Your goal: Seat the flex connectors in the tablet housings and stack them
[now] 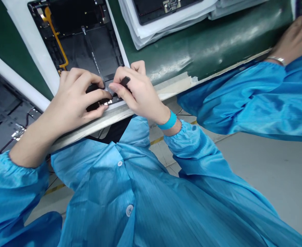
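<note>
An opened tablet (99,51) lies on white sheeting in front of me, its dark inner panels and an orange flex cable (56,34) exposed. My left hand (75,94) rests over its near edge with the fingers spread, around a small shiny connector part (105,102). Close beside it, my right hand (137,91) is closed in a pinch on a short black stick-like tool (125,81). One flat end of this tool pokes up above the fingers. Its other end is down at the tablet's near edge, mostly hidden by my thumb and fingers.
Another opened tablet (3,113) lies at the left. A further one (156,8) sits on stacked white foam sheets (145,37) at the back. The green mat (192,51) ends at a taped table edge (176,85). A co-worker's hand (295,39) and blue sleeve (246,96) are at the right.
</note>
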`<action>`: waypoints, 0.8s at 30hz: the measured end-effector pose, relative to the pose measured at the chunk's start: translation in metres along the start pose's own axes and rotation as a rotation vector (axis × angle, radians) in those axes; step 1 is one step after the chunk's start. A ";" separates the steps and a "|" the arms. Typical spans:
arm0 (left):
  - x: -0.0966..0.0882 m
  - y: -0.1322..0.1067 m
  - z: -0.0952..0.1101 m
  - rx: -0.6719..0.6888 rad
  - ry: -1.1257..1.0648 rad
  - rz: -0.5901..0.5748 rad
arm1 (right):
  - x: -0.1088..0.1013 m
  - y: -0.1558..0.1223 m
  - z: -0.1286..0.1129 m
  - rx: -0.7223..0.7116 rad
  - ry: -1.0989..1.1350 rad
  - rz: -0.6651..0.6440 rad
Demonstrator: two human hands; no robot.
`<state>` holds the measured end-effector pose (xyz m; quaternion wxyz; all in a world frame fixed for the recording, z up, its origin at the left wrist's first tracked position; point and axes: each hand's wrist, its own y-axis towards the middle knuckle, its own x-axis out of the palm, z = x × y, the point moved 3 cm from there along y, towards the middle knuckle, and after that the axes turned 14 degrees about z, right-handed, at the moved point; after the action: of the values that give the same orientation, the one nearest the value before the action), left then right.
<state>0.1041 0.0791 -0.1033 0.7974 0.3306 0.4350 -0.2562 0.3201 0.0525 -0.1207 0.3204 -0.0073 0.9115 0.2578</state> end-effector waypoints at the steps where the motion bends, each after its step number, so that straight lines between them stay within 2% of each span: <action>1: 0.000 0.000 0.000 0.001 0.005 -0.001 | 0.000 0.000 0.000 -0.018 0.002 0.005; 4: 0.001 0.002 0.001 0.015 0.009 0.007 | -0.001 0.002 0.002 -0.031 -0.023 0.024; 11: 0.002 0.002 -0.001 -0.022 -0.037 0.003 | -0.004 -0.001 0.005 0.128 -0.083 0.064; 17: 0.003 0.003 -0.001 -0.016 -0.005 -0.025 | -0.003 -0.004 0.005 0.098 -0.114 0.144; 24: 0.001 0.002 -0.001 0.001 -0.054 -0.048 | -0.003 -0.005 0.007 0.196 -0.101 0.212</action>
<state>0.1055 0.0809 -0.1039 0.8024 0.3131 0.4210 -0.2845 0.3273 0.0507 -0.1261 0.3362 0.1332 0.9106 0.2001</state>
